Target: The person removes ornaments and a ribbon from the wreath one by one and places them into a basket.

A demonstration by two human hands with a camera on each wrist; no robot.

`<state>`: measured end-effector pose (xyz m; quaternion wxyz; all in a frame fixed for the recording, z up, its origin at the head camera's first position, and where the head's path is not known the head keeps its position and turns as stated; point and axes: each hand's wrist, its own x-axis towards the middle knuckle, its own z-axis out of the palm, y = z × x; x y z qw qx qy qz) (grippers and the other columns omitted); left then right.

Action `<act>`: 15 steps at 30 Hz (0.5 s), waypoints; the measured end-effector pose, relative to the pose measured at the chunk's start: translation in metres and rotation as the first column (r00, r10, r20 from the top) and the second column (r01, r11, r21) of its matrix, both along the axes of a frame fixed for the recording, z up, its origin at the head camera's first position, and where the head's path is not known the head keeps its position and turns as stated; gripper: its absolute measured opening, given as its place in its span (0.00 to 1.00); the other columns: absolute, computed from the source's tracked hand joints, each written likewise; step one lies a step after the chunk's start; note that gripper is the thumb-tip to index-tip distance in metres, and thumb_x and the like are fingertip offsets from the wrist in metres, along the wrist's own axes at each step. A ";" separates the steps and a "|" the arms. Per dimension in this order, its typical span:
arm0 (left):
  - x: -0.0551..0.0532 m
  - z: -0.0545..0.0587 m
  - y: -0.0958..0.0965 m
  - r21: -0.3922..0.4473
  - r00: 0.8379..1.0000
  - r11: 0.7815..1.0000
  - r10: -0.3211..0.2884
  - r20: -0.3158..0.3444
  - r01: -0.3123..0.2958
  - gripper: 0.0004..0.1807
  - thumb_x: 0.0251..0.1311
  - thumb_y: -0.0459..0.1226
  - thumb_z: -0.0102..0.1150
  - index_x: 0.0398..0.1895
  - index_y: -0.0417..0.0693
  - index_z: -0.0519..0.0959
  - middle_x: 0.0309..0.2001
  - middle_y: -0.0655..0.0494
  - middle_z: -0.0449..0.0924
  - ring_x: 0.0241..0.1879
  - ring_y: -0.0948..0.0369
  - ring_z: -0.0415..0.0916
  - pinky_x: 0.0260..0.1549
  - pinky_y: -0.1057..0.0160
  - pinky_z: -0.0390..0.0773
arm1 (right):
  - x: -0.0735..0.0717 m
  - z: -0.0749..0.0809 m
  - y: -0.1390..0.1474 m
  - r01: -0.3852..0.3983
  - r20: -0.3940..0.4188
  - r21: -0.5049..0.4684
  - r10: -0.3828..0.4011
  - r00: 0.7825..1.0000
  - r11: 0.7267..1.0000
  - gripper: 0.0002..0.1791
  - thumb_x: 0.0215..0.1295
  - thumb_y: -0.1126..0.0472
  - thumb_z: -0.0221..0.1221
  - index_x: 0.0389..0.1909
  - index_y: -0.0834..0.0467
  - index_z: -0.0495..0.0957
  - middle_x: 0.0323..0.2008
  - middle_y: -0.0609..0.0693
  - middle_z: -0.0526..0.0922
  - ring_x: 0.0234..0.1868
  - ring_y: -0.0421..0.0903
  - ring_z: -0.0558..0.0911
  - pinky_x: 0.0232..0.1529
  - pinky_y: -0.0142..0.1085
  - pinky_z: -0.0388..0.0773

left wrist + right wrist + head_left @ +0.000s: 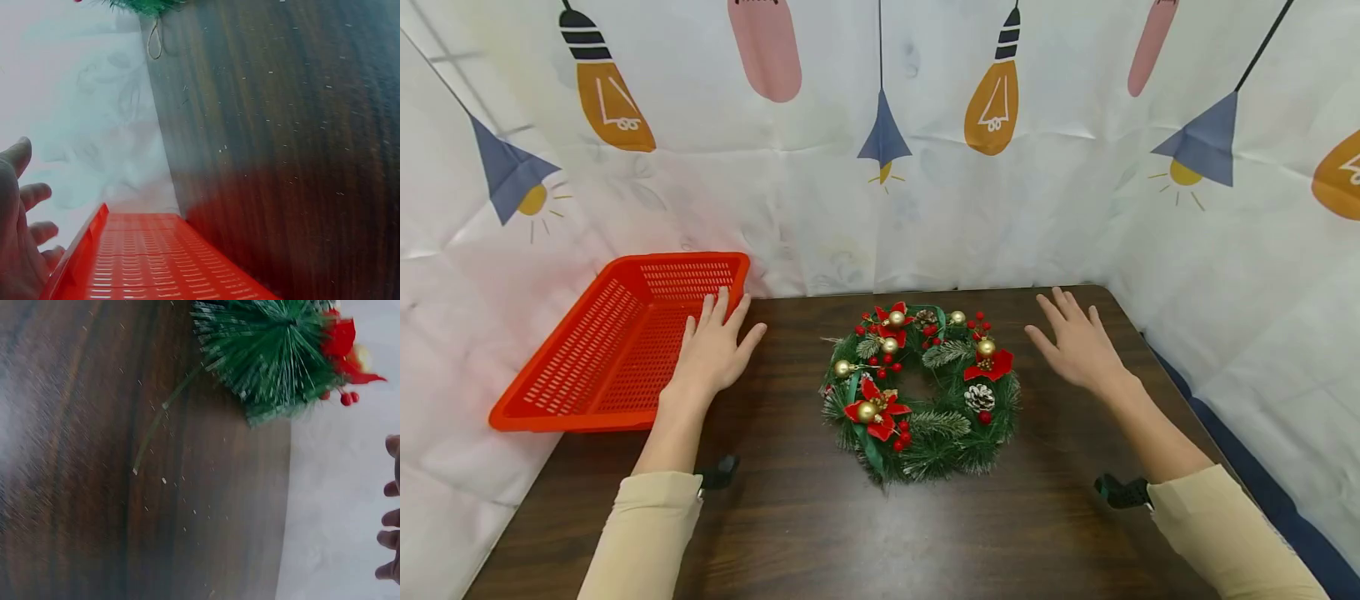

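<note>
A green wreath with red flowers, red berries, gold balls and pinecones lies flat in the middle of the dark wooden table. To its left, my left hand has its fingers spread near the right side of a red plastic basket; whether it touches the rim I cannot tell. My right hand is to the right of the wreath, apart from it, with fingers extended and nothing held. In the left wrist view a string loop hangs out from the wreath's edge. Part of the wreath shows in the right wrist view.
The table has its back edge against a white curtain printed with lamps and bulbs. Dark blue cloth runs along the right side. A black strapped device sits at my right wrist, another at my left.
</note>
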<state>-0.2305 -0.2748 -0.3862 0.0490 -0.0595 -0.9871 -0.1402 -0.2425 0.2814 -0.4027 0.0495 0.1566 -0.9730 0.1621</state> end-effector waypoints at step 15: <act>0.017 -0.003 0.018 0.060 0.970 0.993 -0.084 -0.227 0.100 0.30 0.76 0.49 0.52 0.71 0.38 0.71 0.72 0.30 0.60 0.70 0.32 0.56 0.67 0.28 0.52 | 0.035 -0.014 -0.030 -0.129 -0.345 -0.114 0.082 0.935 0.985 0.16 0.74 0.59 0.61 0.53 0.65 0.82 0.57 0.63 0.81 0.58 0.63 0.79 0.52 0.60 0.78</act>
